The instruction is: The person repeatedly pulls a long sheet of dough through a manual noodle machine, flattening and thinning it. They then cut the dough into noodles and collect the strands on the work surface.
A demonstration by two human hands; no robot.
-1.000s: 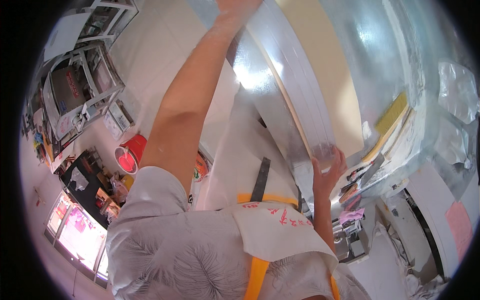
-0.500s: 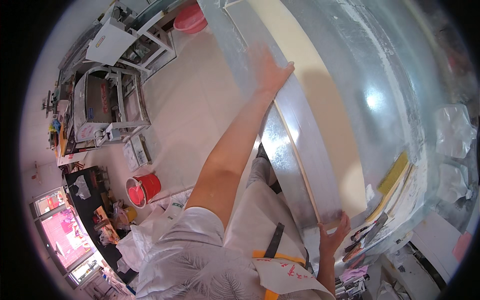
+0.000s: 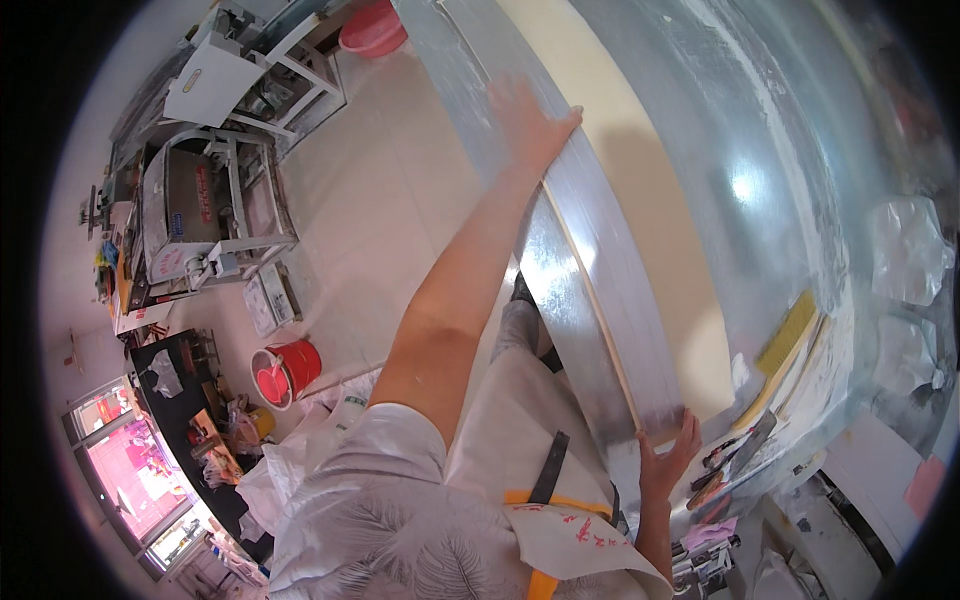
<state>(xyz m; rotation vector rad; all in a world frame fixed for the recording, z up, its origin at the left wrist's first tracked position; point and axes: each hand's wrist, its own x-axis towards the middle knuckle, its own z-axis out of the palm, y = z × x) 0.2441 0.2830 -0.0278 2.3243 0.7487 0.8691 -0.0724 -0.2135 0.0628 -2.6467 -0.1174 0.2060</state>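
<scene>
A long, flat grey board (image 3: 610, 260) with a thin wooden-coloured edge runs diagonally over the metal table. Along its right side lies a long cream-coloured strip (image 3: 650, 190), smooth like a rolled dough sheet. My left hand (image 3: 535, 125) lies across the board's upper half, open, its thumb stretched to the right; its fingertips are blurred. At the board's near end my right hand (image 3: 668, 462) touches it, thumb at the left corner and fingers apart at the right.
A yellow-bristled brush (image 3: 788, 335) and knife-like tools (image 3: 740, 455) lie right of the near end. White powder streaks the metal table (image 3: 740, 270). Left on the floor stand a red bucket (image 3: 295, 370), a grey machine (image 3: 190, 205) and a pink basin (image 3: 375, 28).
The whole view has shifted slightly. Both hands keep about the same places on the board, and the strip lies beside it as before.
</scene>
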